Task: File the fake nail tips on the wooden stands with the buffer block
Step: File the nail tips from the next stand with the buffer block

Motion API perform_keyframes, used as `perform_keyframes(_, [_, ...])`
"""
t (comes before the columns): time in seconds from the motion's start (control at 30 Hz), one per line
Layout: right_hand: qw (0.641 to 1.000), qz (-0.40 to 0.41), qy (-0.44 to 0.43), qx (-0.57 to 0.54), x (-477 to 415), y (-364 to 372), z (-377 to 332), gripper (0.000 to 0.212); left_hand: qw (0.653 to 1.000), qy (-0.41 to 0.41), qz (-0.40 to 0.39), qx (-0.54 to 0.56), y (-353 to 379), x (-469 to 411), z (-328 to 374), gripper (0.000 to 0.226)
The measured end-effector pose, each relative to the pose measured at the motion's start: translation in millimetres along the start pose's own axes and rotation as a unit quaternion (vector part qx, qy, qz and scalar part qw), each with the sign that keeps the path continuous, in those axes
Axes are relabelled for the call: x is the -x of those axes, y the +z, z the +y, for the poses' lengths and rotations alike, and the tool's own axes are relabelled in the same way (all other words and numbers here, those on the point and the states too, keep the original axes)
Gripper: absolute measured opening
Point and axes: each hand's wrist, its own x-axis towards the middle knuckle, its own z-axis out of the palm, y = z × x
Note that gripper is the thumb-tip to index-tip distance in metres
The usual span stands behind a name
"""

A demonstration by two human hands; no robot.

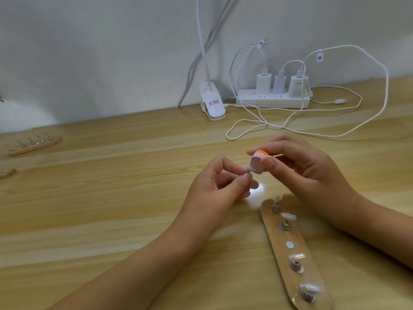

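Wooden stand (278,239): lies on the counter (111,198) under your right forearm, slanting away from you.
Tips on it: four nail tips (288,216) sit on their pegs (two whitish at the far end, two clear at the near end). The middle spot shows only a white pad (289,244).
Left hand (214,182): pinches a single nail tip (248,168) between thumb and fingers, raised above the counter.
Right hand (308,166): grips the buffer block (257,163) between thumb and fingers, with its pink face touching the held tip.
Step in hand: you are filing this one tip. With the middle spot vacant, it likely belongs there.
Done so far: you cannot read from this view whether any pegged tip is already filed; none looks plainly different.
Left to do: probably the four on this stand, and perhaps those on the second stand (38,146) far to your left. A third stand (7,173) is cut off at the edge.
Counter: pale wood planks with a sheen, and a bright glare patch near the stand's far end.
Room: a plain light wall behind. A clip lamp (212,104), a power strip (272,100) with three chargers and loose white cables (384,90) sit along the back.
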Motion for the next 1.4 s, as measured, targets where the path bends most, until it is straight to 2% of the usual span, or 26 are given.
perform_keyframes(0.07, [1.0,-0.007,0.014,-0.007,0.2,0.2,0.4,0.019,1.0,0.001,0.001,0.012,0.3,-0.1,0.1,0.011])
perform_keyframes(0.33, [1.0,0.007,-0.02,0.019,0.3,-1.3,-0.9,0.02,1.0,-0.005,0.008,0.019,0.8,-0.1,1.2,0.011])
perform_keyframes(0.5, [1.0,-0.004,0.002,0.022,0.2,-1.0,1.5,0.019,0.999,-0.005,0.008,0.033,1.7,0.0,1.8,0.008])
perform_keyframes(0.63, [0.999,0.014,-0.022,0.023,0.2,-1.7,1.1,0.017,0.999,-0.008,0.011,0.033,1.1,-0.8,1.3,0.009])
perform_keyframes(0.77, [1.0,-0.006,0.015,0.009,0.0,-0.9,2.9,0.016,0.999,-0.005,0.01,0.031,0.8,-0.7,0.7,0.009])
perform_keyframes(1.27, [0.999,0.007,-0.037,0.032,0.9,-1.9,1.4,0.015,0.999,-0.009,0.018,0.042,1.2,-0.3,2.8,0.01])
perform_keyframes(1.4, [0.999,-0.001,-0.021,0.036,1.3,-1.5,3.0,0.017,0.999,-0.009,0.017,0.046,1.3,0.2,3.6,0.01])
